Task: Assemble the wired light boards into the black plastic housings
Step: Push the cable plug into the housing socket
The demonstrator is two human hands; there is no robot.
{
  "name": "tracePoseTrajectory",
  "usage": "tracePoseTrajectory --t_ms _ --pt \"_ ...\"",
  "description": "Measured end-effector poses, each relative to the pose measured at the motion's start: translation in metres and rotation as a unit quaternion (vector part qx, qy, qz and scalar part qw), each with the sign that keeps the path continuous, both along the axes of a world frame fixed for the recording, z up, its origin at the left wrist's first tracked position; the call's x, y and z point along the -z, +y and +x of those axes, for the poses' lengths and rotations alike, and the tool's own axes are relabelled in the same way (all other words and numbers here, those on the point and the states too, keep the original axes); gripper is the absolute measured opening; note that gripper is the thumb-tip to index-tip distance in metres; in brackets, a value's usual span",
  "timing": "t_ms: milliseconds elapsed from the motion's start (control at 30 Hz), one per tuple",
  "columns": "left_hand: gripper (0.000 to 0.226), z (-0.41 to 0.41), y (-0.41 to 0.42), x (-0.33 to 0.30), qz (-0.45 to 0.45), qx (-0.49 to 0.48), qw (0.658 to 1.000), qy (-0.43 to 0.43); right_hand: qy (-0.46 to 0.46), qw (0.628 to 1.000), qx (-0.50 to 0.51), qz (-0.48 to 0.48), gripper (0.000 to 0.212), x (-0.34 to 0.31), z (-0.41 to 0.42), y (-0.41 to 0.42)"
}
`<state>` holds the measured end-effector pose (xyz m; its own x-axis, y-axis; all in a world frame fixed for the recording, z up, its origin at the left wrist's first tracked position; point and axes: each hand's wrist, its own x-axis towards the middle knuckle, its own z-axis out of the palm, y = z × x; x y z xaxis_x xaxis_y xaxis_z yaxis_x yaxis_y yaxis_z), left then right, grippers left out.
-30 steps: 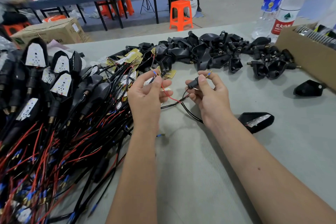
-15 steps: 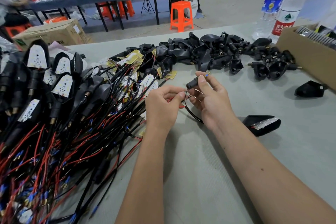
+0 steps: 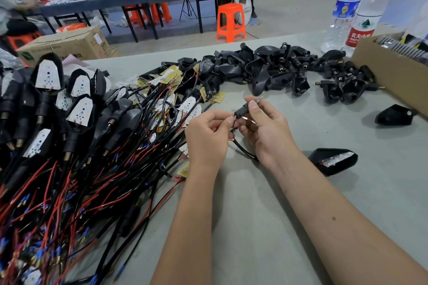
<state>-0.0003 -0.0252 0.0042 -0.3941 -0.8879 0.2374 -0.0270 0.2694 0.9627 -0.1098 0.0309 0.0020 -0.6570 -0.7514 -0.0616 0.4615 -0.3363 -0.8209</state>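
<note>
My right hand (image 3: 266, 132) pinches a small black sleeve (image 3: 240, 111) threaded on a wire with a blue-tipped end (image 3: 259, 100) sticking out past the thumb. My left hand (image 3: 208, 139) pinches the red and black wires (image 3: 240, 149) just left of that sleeve. Loose white and yellow light boards (image 3: 173, 81) with wires lie behind my left hand. A heap of empty black housings (image 3: 273, 69) covers the far middle of the table. Assembled housings with boards (image 3: 78, 111) and long red and black leads pile up at the left.
One housing holding a board (image 3: 333, 161) lies right of my right wrist, another black housing (image 3: 393, 118) further right. A cardboard box (image 3: 389, 76) sits at the right edge, two water bottles (image 3: 356, 11) behind it. Beyond the table's far edge stand an orange stool (image 3: 230, 22) and a carton (image 3: 67, 44).
My left hand has moved right, from the wire pile over to the right hand, and now pinches the wires beside the sleeve. The right hand has stayed nearly in place.
</note>
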Motion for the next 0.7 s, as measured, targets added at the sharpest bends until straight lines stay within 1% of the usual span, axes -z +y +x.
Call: tracePoseTrajectory --t_ms 133,233,333,467,567,700 --pt "0.007 0.0019 -0.0027 0.0015 0.014 -0.013 1.0 0.0 0.018 1.0 -0.01 -0.002 0.014 0.0004 0.0003 0.0002" --pt "0.009 0.0015 -0.0031 0.0023 0.021 -0.018 1.0 0.001 0.034 0.999 0.001 0.004 0.014 0.0009 0.0005 -0.0005" --pt "0.012 0.0005 -0.0031 0.0016 0.034 -0.01 0.999 0.003 0.03 0.999 0.036 0.007 0.013 0.0008 -0.0011 -0.0009" --pt "0.025 -0.0001 -0.0036 0.0011 0.063 0.004 0.998 0.005 0.024 0.999 0.049 0.001 0.013 0.0013 -0.0046 0.0003" --pt "0.024 0.0013 -0.0048 0.0014 0.07 -0.026 0.997 0.034 0.029 0.999 0.04 0.002 0.013 0.0023 -0.0037 -0.0005" --pt "0.017 0.0026 -0.0057 0.0022 0.097 -0.076 0.99 0.072 0.037 0.999 0.015 0.009 0.011 0.0028 -0.0022 -0.0014"
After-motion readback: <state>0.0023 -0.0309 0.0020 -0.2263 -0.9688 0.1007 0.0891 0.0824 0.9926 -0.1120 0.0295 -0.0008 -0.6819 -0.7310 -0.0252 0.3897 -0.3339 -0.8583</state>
